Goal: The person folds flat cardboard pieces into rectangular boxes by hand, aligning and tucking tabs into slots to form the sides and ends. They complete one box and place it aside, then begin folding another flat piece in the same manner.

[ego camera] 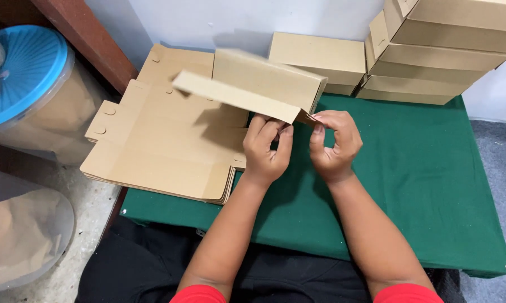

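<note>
Green-covered bench (432, 168) fills the view, running from the person's lap up to the white wall. Top right, a tall stack of finished boxes (441, 53) sits against the wall, with one more folded box (320, 56) just beside it at centre. On the left, a thick pile of flat cardboard blanks (157, 151) overhangs the bench edge. Off the bench, far left, a clear tub with a blue lid (23, 73). And here's the action: a half-folded cardboard box (258, 84) held up above the bench, slightly blurred, its long flap tilted leftward. The left hand (267, 148) has its fingers clenched on the box's lower edge; the right hand (334, 143) pinches the near corner flap between thumb and fingertips.
</note>
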